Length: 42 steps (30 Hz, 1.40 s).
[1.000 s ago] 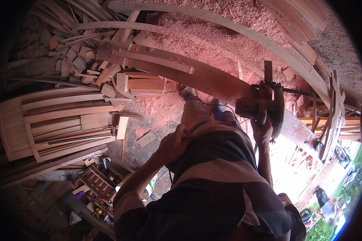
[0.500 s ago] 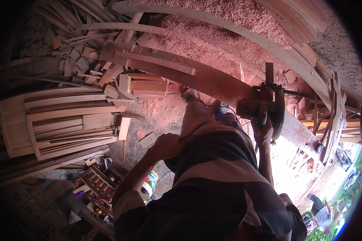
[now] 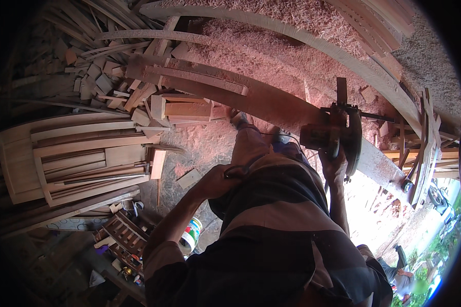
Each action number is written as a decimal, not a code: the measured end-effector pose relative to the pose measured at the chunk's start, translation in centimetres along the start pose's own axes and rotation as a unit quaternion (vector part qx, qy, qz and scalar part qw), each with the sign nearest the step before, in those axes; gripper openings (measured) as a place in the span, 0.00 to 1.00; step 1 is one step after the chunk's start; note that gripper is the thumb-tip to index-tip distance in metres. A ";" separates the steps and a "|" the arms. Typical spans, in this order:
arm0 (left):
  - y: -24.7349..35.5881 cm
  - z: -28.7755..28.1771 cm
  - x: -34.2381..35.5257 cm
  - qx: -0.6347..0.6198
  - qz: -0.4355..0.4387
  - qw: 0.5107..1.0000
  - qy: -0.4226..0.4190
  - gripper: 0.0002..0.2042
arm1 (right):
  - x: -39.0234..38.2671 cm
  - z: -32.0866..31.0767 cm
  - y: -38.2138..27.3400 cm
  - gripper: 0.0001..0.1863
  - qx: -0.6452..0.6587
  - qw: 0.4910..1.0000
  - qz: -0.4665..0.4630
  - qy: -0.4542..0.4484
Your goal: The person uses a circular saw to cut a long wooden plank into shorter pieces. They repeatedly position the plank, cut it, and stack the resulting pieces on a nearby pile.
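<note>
R hand (image 3: pixel 334 165) here, fingers clamped on the saw (image 3: pixel 338 134), which sits over the long board (image 3: pixel 281 110), R of its middle. Looks like a saw pass, maybe paused. Next move prob. calls for a firm grip, steady line. L hand (image 3: pixel 217 181) by the shirt (image 3: pixel 279 220) hem, fingers curled, can't tell if gripping. Vs. 1 sec ago: saw approx. same spot, bucket (image 3: pixel 192 233) showing more.

sawdust (image 3: pixel 287 61), offcuts (image 3: pixel 104 83) and a power saw (image 3: pixel 315 137) mark this as a woodworking workshop.
</note>
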<state>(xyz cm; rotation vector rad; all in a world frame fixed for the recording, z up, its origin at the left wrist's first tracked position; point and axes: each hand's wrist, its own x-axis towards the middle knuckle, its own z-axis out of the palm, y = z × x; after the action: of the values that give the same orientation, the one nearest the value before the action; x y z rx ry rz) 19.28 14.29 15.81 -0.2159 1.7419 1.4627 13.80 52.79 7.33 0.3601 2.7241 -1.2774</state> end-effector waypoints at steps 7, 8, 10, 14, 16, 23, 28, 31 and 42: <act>1.1 0.9 0.0 0.028 -0.040 0.994 0.094 0.18 | 0.0 0.0 -0.3 0.31 0.006 1.000 0.012 -0.009; 1.3 1.0 0.2 0.027 -0.029 0.996 0.077 0.18 | 0.0 -0.1 -0.3 0.31 0.003 1.000 0.013 -0.007; 1.5 1.0 0.1 -0.010 -0.016 0.999 0.038 0.18 | 0.0 0.0 -0.3 0.31 -0.009 1.000 0.014 -0.007; 1.3 0.6 -0.4 -0.143 -0.064 0.988 -0.006 0.20 | 0.1 0.0 -0.3 0.30 -0.021 1.000 0.012 -0.009; 0.9 0.4 -0.7 -0.149 -0.032 0.988 -0.028 0.21 | 0.0 0.0 -0.2 0.30 -0.015 1.000 0.002 -0.004; -0.1 -0.5 -0.8 0.097 -0.030 0.986 0.132 0.21 | -0.1 0.0 -0.2 0.30 -0.011 1.000 0.017 -0.007; -0.1 -0.6 -1.3 -0.251 0.092 0.960 0.077 0.23 | -0.1 0.2 -0.2 0.30 -0.010 1.000 -0.014 0.007; 0.0 -0.5 -1.5 -0.360 0.092 0.921 0.115 0.27 | -0.1 0.1 -0.3 0.30 -0.005 1.000 -0.005 0.005; -1.5 -0.2 2.0 0.196 0.028 0.955 0.221 0.10 | 0.0 0.1 -0.4 0.29 0.009 1.000 -0.008 -0.002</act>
<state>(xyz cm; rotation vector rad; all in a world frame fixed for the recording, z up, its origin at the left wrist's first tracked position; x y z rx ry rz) 18.86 14.41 13.34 -0.3015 2.3776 1.1282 13.68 52.44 7.55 0.3383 2.7182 -1.3063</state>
